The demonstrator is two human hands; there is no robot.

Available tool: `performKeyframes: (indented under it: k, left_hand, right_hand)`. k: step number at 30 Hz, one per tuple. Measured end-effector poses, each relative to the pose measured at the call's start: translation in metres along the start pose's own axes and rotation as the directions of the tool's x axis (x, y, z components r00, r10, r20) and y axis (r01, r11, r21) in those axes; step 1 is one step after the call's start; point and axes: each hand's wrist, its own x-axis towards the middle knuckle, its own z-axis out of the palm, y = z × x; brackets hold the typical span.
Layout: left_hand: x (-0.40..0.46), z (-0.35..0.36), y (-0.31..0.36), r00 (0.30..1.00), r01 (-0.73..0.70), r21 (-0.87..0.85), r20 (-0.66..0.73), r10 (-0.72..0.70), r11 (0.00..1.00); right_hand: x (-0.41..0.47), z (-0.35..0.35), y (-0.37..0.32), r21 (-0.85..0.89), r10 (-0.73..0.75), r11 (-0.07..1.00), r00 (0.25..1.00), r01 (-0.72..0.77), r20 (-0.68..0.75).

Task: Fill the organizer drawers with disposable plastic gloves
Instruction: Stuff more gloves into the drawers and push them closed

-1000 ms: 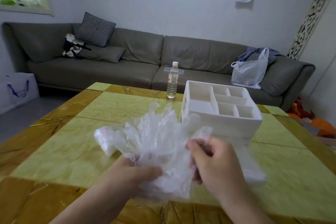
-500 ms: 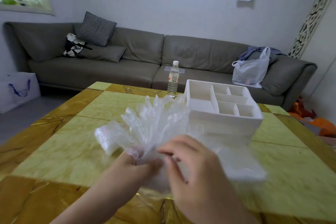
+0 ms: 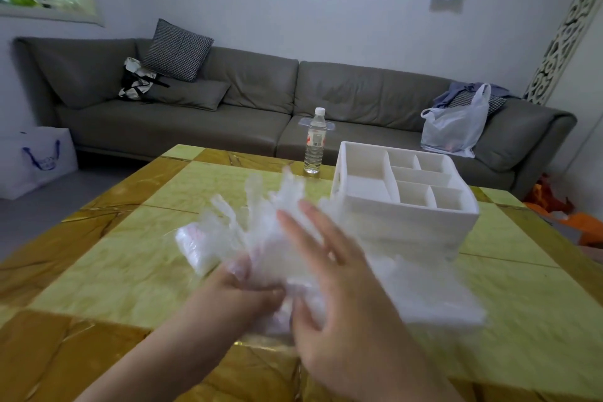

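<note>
the left hand (image 3: pixel 241 294) grips the lower end of a crumpled bunch of thin, clear disposable plastic gloves (image 3: pixel 261 235), fingers curled round it so the glove fingers fan upward and away above the yellow-green and amber marbled worktop (image 3: pixel 107 264). the right hand (image 3: pixel 329 274) lies over the bunch with its fingers straight and spread, released and flat on the film, probably to smooth or peel off a layer; motion blur hides any finer contact. holding the bunch at one end seems to keep the slippery sheets from sliding apart.

the white plastic organizer with divided top compartments (image 3: pixel 404 206) stands just beyond and to the right of the gloves, its compartments looking bare. a blurred pale shape at its front base may be a pulled-out drawer; i cannot tell. a clear water bottle with a white cap (image 3: pixel 315 142) stands near the far edge, left of the organizer. open worktop lies to the left and right front, giving room to work.
</note>
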Motion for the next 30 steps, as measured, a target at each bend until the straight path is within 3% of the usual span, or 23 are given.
performKeyframes:
  k: [2,4,5,6,8,10,12,14,16,20,24,27,30]
  left_hand:
    - [0.004,-0.009,0.005,0.996,-0.055,-0.187,-0.074,0.042,0.981]
    - [0.007,-0.016,0.008,0.983,-0.131,-0.238,-0.160,0.094,0.962]
    - [0.010,-0.018,0.007,0.976,-0.166,-0.258,-0.183,0.121,0.952]
    - [0.008,-0.018,0.010,0.971,-0.193,-0.270,-0.188,0.145,0.943]
    - [0.004,-0.014,0.013,0.964,-0.221,-0.254,-0.204,0.171,0.942]
    - [-0.001,-0.010,0.011,0.975,-0.214,-0.187,-0.095,0.199,0.959]
    - [-0.005,-0.007,0.011,0.982,-0.186,-0.107,0.024,0.189,0.977]
    - [-0.008,-0.005,0.012,0.987,-0.144,-0.079,0.061,0.149,0.986]
    - [-0.008,-0.001,0.018,0.992,-0.103,-0.153,0.049,0.112,0.983]
    - [0.004,-0.005,0.022,0.975,-0.048,-0.285,-0.223,-0.018,0.957]
    - [0.009,-0.014,0.024,0.955,-0.068,-0.298,-0.296,-0.024,0.952]
    - [0.009,-0.018,0.025,0.973,-0.057,-0.334,-0.232,-0.023,0.941]
    - [0.006,-0.019,0.018,0.998,0.049,-0.384,-0.026,-0.064,0.922]
  right_hand:
    - [-0.004,0.001,0.013,-0.027,-0.041,0.999,0.926,0.033,-0.376]
    - [-0.007,0.001,0.019,0.050,0.047,0.999,0.819,-0.023,-0.572]
    - [-0.008,0.001,0.020,0.164,0.155,0.984,0.806,-0.072,-0.571]
    - [-0.008,0.001,0.020,0.320,0.297,0.936,0.823,-0.150,-0.484]
    - [-0.005,-0.001,0.018,0.547,0.509,0.758,0.847,-0.356,-0.155]
    - [-0.001,-0.001,0.014,0.697,0.511,0.547,0.844,-0.463,0.160]
    - [0.002,0.002,0.011,0.798,0.495,0.374,0.829,-0.472,0.259]
    - [0.003,0.009,0.020,0.841,0.559,0.292,0.795,-0.456,0.237]
    - [0.003,0.011,0.028,0.863,0.632,0.288,0.760,-0.415,0.155]
    - [0.000,0.011,0.035,0.809,0.690,0.402,0.723,-0.428,0.039]
    - [0.001,0.009,0.034,0.835,0.658,0.399,0.753,-0.378,0.026]
    - [0.001,0.007,0.033,0.860,0.679,0.378,0.734,-0.342,-0.006]
    - [0.002,0.012,0.036,0.865,0.687,0.368,0.727,-0.340,-0.007]
